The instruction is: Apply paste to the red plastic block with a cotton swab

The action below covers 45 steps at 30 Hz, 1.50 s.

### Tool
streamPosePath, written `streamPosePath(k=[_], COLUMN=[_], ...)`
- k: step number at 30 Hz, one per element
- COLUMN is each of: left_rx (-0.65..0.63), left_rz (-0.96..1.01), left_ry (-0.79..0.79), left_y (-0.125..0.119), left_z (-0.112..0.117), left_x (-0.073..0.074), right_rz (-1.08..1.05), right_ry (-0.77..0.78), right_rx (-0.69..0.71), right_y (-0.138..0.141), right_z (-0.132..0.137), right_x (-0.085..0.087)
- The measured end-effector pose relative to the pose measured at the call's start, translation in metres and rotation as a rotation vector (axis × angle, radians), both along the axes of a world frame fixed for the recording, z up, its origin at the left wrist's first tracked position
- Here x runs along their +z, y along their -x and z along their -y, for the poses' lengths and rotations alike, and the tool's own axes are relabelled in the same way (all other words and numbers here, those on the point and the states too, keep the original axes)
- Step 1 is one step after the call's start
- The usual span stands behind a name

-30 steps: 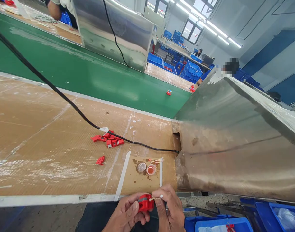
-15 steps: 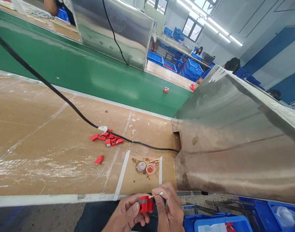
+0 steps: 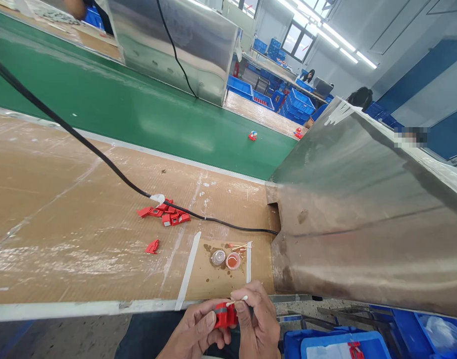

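My left hand (image 3: 196, 331) grips a small red plastic part (image 3: 224, 315) below the table's front edge. My right hand (image 3: 258, 324) pinches a cotton swab (image 3: 237, 300), whose tip rests on the red part. Just beyond my hands, on a taped cardboard patch, stand two small round cups: a clear one (image 3: 218, 257) and one with reddish liquid (image 3: 233, 261). More swabs (image 3: 238, 246) lie behind them.
Several loose red parts (image 3: 164, 215) lie on the cardboard table under a black cable (image 3: 101, 157). A steel hood (image 3: 363, 209) fills the right. The green conveyor belt (image 3: 138, 109) carries a small red item (image 3: 252, 135). Blue bins (image 3: 325, 344) sit at lower right.
The red item on the green belt has drifted left and farther away. My hands stay together on the red part, shifted slightly as the view moved.
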<state>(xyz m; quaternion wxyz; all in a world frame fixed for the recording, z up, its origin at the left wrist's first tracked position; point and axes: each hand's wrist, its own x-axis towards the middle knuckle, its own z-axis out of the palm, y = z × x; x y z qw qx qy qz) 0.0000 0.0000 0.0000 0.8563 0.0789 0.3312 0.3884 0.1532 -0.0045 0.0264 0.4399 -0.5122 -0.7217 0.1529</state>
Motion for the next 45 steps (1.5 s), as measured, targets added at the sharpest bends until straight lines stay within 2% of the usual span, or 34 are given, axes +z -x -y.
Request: streamPosePath(k=[8, 13, 16, 20, 25, 36, 41, 45], left_rx=[-0.007, -0.029, -0.063, -0.081, -0.086, -0.097, -0.082, -0.079], left_rz=[0.03, 0.189, 0.229, 0.231, 0.242, 0.263, 0.287, 0.317], left_ry=[-0.003, 0.068, 0.113, 0.12, 0.135, 0.095, 0.091, 0.098], left_y=[0.002, 0.004, 0.006, 0.008, 0.008, 0.006, 0.006, 0.007], left_z=[0.0, -0.001, -0.002, -0.003, -0.004, -0.003, -0.003, -0.004], left_x=[-0.004, -0.009, -0.014, -0.018, -0.019, -0.025, -0.028, -0.025], right_rz=[-0.053, -0.246, -0.186, -0.057, -0.019, 0.077, 0.07, 0.014], right_ry=[0.025, 0.051, -0.005, -0.088, -0.113, -0.088, -0.091, -0.118], right_rx=[-0.035, -0.185, -0.256, -0.229, -0.189, -0.102, -0.101, -0.15], right_y=[-0.004, -0.005, -0.007, -0.01, -0.01, -0.012, -0.01, -0.008], right_z=[0.004, 0.007, -0.005, -0.033, -0.052, -0.056, -0.058, -0.05], right_x=[-0.011, -0.012, -0.006, -0.001, -0.01, -0.027, -0.024, -0.013])
